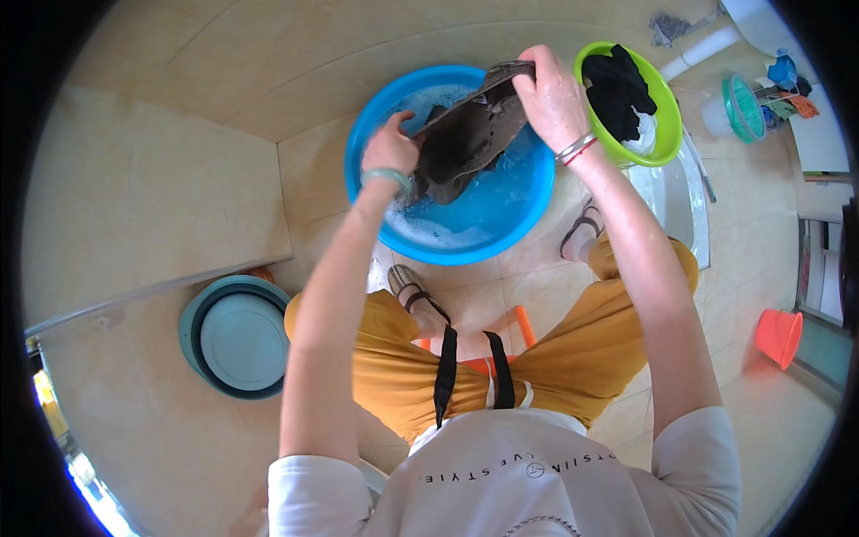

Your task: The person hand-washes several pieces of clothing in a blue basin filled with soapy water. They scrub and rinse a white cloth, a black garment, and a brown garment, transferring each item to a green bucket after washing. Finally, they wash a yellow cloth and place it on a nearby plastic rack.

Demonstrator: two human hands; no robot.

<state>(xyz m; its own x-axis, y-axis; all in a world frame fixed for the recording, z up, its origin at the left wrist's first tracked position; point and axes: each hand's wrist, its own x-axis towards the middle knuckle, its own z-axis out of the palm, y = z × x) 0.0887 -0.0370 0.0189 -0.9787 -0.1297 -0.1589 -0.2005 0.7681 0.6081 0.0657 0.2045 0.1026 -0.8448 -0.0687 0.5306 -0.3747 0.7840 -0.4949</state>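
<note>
In the head view, both hands hold a wet, dark brown-grey cloth garment (470,134) stretched above a round blue plastic basin (488,234) of soapy water that stands on the beige tiled floor (161,197). The left hand (390,149) is closed in a fist around the garment's lower end, just over the basin's left rim. The right hand (552,97) is closed over the garment's upper end, near the basin's far right rim. The garment thus lies between the two hands, its long axis running on a slant from the lower left, at the left hand, to the upper right, at the right hand; its lower folds hang close to the foamy water, but whether they touch it cannot be told.

Just beside the blue basin on its right stands a round lime-green plastic bowl (667,107) holding black and white cloth. On the floor toward the left edge sits a teal round basin (192,345), well apart from the hands. A small orange plastic bucket (778,336) stands on the floor at the right.
</note>
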